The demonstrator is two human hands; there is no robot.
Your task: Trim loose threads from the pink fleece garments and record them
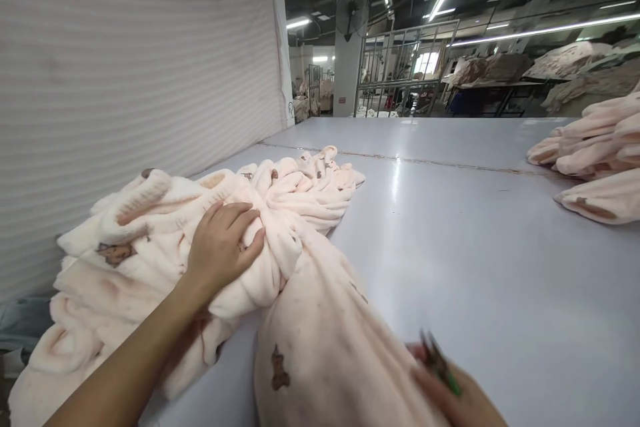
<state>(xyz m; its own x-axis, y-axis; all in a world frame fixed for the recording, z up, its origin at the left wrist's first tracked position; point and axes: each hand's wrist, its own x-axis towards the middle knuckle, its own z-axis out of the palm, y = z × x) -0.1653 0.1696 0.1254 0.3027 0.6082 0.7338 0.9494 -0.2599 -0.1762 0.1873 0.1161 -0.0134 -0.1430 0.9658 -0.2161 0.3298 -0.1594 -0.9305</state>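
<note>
at lower right the right hand curls its fingers around green-handled snips, while the left hand grips bunched pale pink fleece with fingers together.

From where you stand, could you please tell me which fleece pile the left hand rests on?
The pile against the striped sheet; the other pile lies apart at the table's far right.

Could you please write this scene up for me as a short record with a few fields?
Left hand: on bunched pink fleece with brown bear prints
Right hand: holding green-handled snips, blurred
Surface: grey table
Far right: fleece pile on the table
Left side: striped sheet
Background: fan on a pillar
</note>
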